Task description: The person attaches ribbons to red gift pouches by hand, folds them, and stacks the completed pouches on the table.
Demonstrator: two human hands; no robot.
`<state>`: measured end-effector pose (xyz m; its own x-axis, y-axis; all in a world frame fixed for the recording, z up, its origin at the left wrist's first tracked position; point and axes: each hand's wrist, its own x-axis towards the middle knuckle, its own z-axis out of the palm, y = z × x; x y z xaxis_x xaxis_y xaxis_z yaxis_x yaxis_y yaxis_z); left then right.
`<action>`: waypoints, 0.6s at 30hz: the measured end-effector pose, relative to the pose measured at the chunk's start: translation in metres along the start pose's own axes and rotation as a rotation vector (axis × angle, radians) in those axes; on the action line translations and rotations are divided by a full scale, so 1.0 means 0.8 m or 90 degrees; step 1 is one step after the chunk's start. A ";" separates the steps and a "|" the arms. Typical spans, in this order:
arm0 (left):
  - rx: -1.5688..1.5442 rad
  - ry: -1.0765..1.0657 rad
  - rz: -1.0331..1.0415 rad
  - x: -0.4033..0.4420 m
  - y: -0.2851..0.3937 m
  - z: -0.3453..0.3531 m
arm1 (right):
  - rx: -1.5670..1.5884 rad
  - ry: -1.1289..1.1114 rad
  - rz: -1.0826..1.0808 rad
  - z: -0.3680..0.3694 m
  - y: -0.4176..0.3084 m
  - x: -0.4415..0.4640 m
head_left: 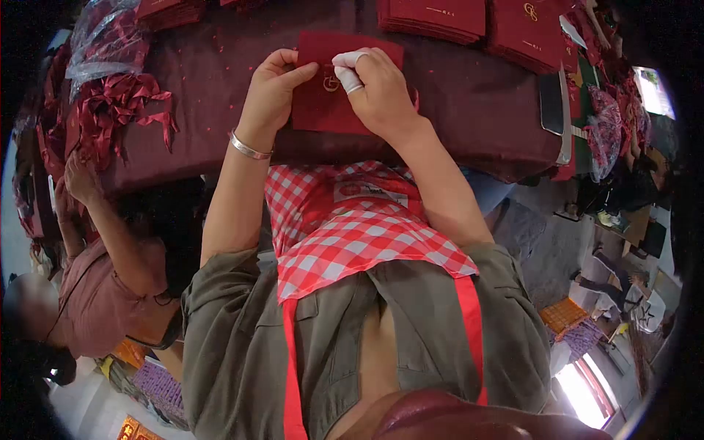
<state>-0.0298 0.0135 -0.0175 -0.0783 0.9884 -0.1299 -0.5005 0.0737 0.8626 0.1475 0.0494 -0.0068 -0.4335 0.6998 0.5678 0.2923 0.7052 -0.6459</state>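
A flat dark red piece with a gold emblem (315, 111), like a card or a flat bag, lies on the cloth-covered table in front of me. My left hand (273, 92) has its thumb and fingers closed at the piece's left edge. White covers wrap the thumb and a finger of my right hand (378, 92). Those fingertips are pinched together over the piece, just above the emblem; whatever is between them is too small to make out. A bit of red shows beside my right wrist.
Stacks of similar red pieces (433, 18) sit at the back right, with another stack (524, 33) beside them. Dark red ribbons (121, 110) and clear plastic wrap (110, 40) lie at left. A co-worker (110, 279) reaches to the table on my left.
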 end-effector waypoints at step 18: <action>0.204 0.095 0.112 -0.001 -0.010 0.017 | -0.205 -0.024 -0.039 0.029 0.008 0.024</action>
<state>-0.0138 0.0137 -0.0175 -0.2751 0.9613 -0.0160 -0.1762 -0.0341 0.9838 0.1215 0.0644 -0.0119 -0.4884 0.6542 0.5775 0.5164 0.7502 -0.4130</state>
